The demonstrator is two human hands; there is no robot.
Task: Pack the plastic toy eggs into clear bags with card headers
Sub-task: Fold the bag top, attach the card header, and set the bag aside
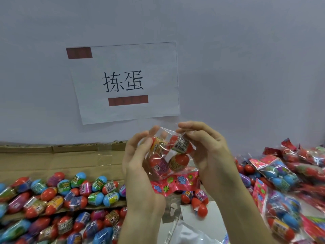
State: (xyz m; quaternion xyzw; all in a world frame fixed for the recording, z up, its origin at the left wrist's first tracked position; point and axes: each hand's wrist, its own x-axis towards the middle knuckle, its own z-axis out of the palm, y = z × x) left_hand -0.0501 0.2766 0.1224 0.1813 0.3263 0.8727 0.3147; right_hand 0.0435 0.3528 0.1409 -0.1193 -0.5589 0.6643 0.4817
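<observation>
left hand (139, 161) grips and right hand (209, 152) pinches a clear bag (167, 155) of red eggs (180, 159), raised between them, pink card header (177, 182) hanging lowest. loose eggs (61, 192) heap the bench's left; packed bags (281, 175) its right.

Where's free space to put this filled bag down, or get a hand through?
Bare cardboard strip between the wall and the loose eggs, left of the left hand. Small white patch between the forearms, beside a few red eggs. Crowded: loose eggs left, packed bags right.
</observation>
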